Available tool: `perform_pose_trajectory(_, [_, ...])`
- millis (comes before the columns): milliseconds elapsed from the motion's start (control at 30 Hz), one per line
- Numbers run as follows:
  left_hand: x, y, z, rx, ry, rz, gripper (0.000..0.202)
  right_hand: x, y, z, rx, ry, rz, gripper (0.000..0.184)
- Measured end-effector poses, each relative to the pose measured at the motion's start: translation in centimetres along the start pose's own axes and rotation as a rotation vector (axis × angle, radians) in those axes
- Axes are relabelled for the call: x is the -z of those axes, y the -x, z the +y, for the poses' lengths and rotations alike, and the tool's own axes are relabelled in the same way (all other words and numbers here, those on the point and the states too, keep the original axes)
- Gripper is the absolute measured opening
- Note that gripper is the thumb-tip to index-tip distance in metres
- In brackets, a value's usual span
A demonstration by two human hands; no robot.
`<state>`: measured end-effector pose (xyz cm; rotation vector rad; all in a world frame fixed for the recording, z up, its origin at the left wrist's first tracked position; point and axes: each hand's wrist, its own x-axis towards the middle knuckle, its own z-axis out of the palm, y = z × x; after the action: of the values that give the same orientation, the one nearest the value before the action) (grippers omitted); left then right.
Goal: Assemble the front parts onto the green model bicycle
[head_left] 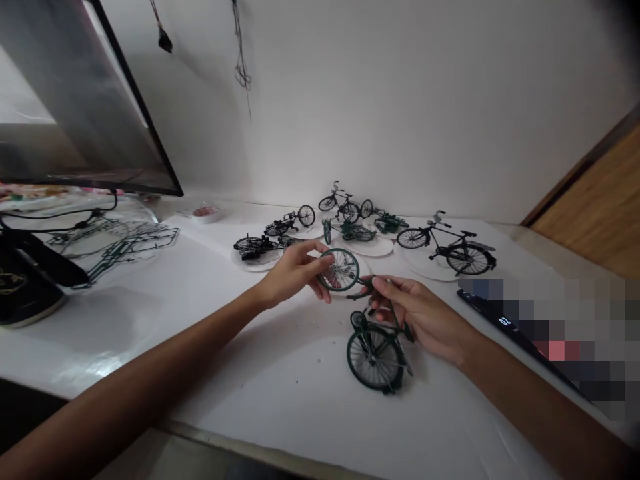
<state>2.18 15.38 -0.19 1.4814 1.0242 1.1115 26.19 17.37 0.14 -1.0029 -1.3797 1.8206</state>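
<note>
My left hand (303,270) pinches a small green-rimmed bicycle wheel (340,269) between thumb and fingers, above the white table. Close on its right, my right hand (413,307) grips the dark green frame of a model bicycle (375,360). That bicycle's rear wheel hangs toward me, below the right hand. The held wheel is right by the fork end of the frame; whether the two are joined I cannot make out. My palm and fingers hide part of the frame.
Behind my hands, several model bicycles and parts lie on white plates, with one black bicycle (447,247) standing at the right. Green part frames (130,247) and a black mug-like object (30,287) are at the left, under a monitor (75,93). A phone (505,321) lies at the right.
</note>
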Motion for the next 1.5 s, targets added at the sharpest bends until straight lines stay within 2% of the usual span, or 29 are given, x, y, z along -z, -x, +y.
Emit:
perform_pose_trajectory(100, [-0.3, -0.2, 0.4, 0.011, -0.009, 0.009, 0.031, -0.2, 0.2, -0.1, -0.007, 0.046, -0.006, 0.029])
perform_pose_trajectory(333, [0.8, -0.4, 0.8, 0.007, -0.036, 0.111, 0.027, 0.6, -0.1, -0.1, 0.008, 0.041, 0.038, 0.028])
perform_pose_trajectory(600, [-0.7, -0.2, -0.3, 0.043, -0.082, 0.02, 0.03, 0.2, 0.1, 0.1, -0.021, 0.063, 0.008, 0.027])
perform_pose_trajectory(800, [0.5, -0.5, 0.0, -0.001, -0.076, 0.153, 0.028, 0.3, 0.1, -0.1, 0.04, 0.075, 0.02, 0.025])
perform_pose_trajectory(867, [0.5, -0.5, 0.0, 0.007, -0.087, 0.133, 0.028, 0.3, 0.1, -0.1, 0.031, 0.081, 0.026, 0.026])
perform_pose_trajectory(1067, [-0.9, 0.2, -0.2, -0.008, -0.15, -0.031, 0.032, -0.4, 0.5, -0.1, 0.007, 0.117, 0.01, 0.025])
perform_pose_trajectory(1233, [-0.2, 0.0, 0.1, -0.048, -0.131, 0.075, 0.031, -0.2, 0.3, -0.3, 0.043, 0.122, 0.067, 0.026])
perform_pose_trajectory(1333, [0.4, -0.2, 0.3, -0.051, -0.138, 0.11, 0.03, 0.0, 0.2, -0.3, 0.031, 0.142, 0.056, 0.028])
perform_pose_trajectory(1400, [0.7, -0.1, 0.6, -0.041, -0.197, 0.06, 0.03, 0.2, 0.3, -0.3, 0.034, 0.172, 0.031, 0.028])
perform_pose_trajectory(1500, [1.8, 0.1, 1.0, -0.054, -0.429, -0.136, 0.029, 0.4, 0.5, -0.3, 0.064, 0.255, -0.027, 0.03])
